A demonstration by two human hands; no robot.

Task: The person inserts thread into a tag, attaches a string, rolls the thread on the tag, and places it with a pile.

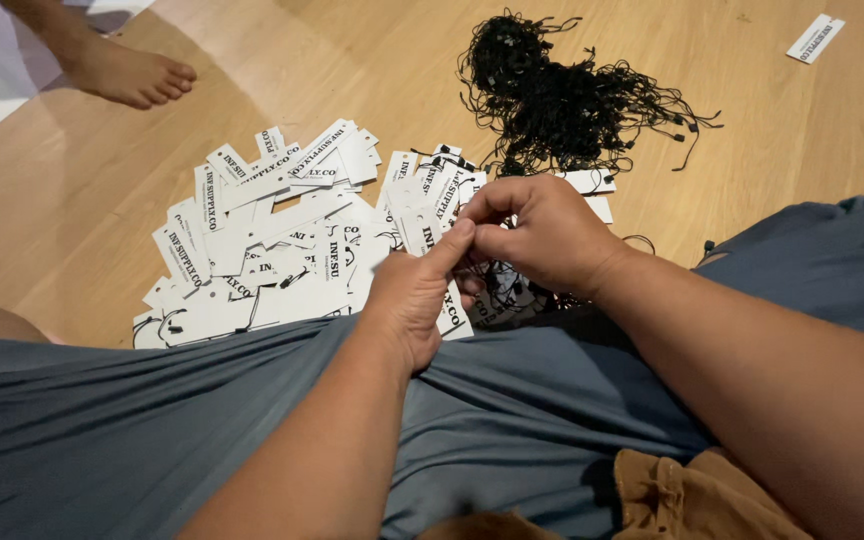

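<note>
Where wood floor (752,90) shows (pale), tags (252,250), strings (562,95)

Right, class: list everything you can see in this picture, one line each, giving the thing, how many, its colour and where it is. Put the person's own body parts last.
Paper tags: a large heap, too many to count, white with black print, spread on the floor left of the hands.
Single tag: one, white, alone on the floor at top right.
String loops: a tangled pile, black, on the floor above the hands.
Wooden floor: one, light brown, under everything.
Another person's bare foot: one, top left.
Brown cloth: one piece, bottom edge.
Grey shorts: over both thighs.
Left hand: pinching a tag, fingertips meeting the right hand.
Right hand: fingers curled at the same tag.
</note>
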